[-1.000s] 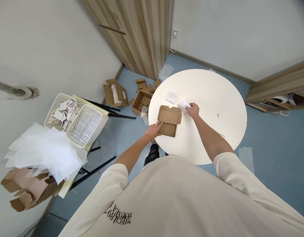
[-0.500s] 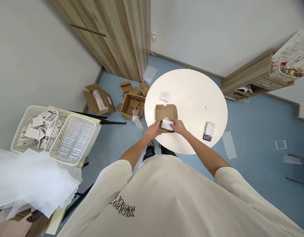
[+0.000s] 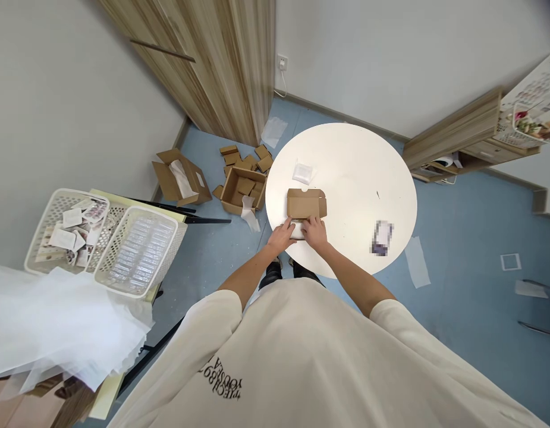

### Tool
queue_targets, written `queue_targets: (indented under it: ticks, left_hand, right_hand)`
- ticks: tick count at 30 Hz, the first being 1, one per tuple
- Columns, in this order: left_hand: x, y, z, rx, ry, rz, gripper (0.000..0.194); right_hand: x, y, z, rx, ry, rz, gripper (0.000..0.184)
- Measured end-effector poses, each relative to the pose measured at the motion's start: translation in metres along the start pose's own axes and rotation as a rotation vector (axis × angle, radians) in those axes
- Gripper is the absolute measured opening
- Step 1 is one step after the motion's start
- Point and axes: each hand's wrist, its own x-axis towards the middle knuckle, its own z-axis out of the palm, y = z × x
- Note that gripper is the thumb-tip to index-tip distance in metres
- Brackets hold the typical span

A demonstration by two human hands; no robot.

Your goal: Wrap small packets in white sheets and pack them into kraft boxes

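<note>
A small brown cardboard box [image 3: 305, 205] lies on the round white table with its lid folded back, away from me. In its tray rests a packet in white wrapping [image 3: 297, 230], partly hidden by my fingers. My left hand [image 3: 281, 235] grips the left end of the box, fingertips against the packet. From the right, my right hand [image 3: 316, 233] has its fingers bent down onto the packet. Just beyond the lid lies another small packet in translucent white wrapping [image 3: 302, 173].
The round table [image 3: 346, 160] also bears a blurred phone-like item [image 3: 382, 239]. Left on the floor are an open carton of cardboard pieces [image 3: 232, 193] and a second carton [image 3: 167, 181]. A side table holds white baskets [image 3: 165, 261] and translucent sheets [image 3: 65, 327].
The white packet has gone down into the box tray. My right hand has shifted from the packet's right side to above it. My left hand stays at the box's left end.
</note>
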Motion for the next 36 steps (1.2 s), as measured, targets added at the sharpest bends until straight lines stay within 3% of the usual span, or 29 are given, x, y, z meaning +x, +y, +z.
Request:
queue_targets:
  ticks: [3, 5, 8, 11, 14, 18, 22, 29, 33, 36]
  left_hand:
    - [0.0, 0.0, -0.002, -0.005, -0.018, 0.004, 0.053]
    - [0.0, 0.001, -0.003, -0.007, -0.028, 0.007, 0.053]
    - [0.002, 0.0, -0.002, 0.002, -0.029, 0.019, 0.053]
    - [0.004, -0.003, 0.002, 0.009, -0.021, 0.036, 0.055]
    - [0.005, -0.006, 0.008, 0.019, -0.008, 0.036, 0.058]
    - [0.007, -0.008, 0.015, 0.02, 0.014, 0.019, 0.06]
    - [0.006, -0.008, 0.016, 0.006, 0.017, -0.004, 0.06]
    - [0.006, -0.007, 0.013, 0.025, 0.018, 0.0, 0.059]
    - [0.012, -0.01, 0.009, 0.029, 0.016, 0.007, 0.058]
    - [0.018, -0.012, 0.001, 0.033, 0.01, 0.01, 0.056]
  right_hand:
    - [0.013, 0.006, -0.014, 0.038, 0.049, -0.024, 0.031]
    - [0.037, 0.016, -0.032, 0.097, 0.126, 0.025, 0.035]
    - [0.092, 0.036, -0.062, 0.256, 0.219, 0.179, 0.042]
    - [0.153, 0.056, -0.081, 0.403, 0.15, 0.331, 0.052]
    - [0.202, 0.064, -0.085, 0.48, 0.087, 0.419, 0.061]
    - [0.238, 0.059, -0.076, 0.468, 0.081, 0.442, 0.069]
    - [0.25, 0.054, -0.065, 0.414, 0.08, 0.386, 0.064]
    - [0.251, 0.056, -0.062, 0.525, 0.124, 0.382, 0.049]
    - [0.236, 0.055, -0.071, 0.601, 0.236, 0.281, 0.035]
    - [0.209, 0.061, -0.089, 0.686, 0.348, 0.22, 0.032]
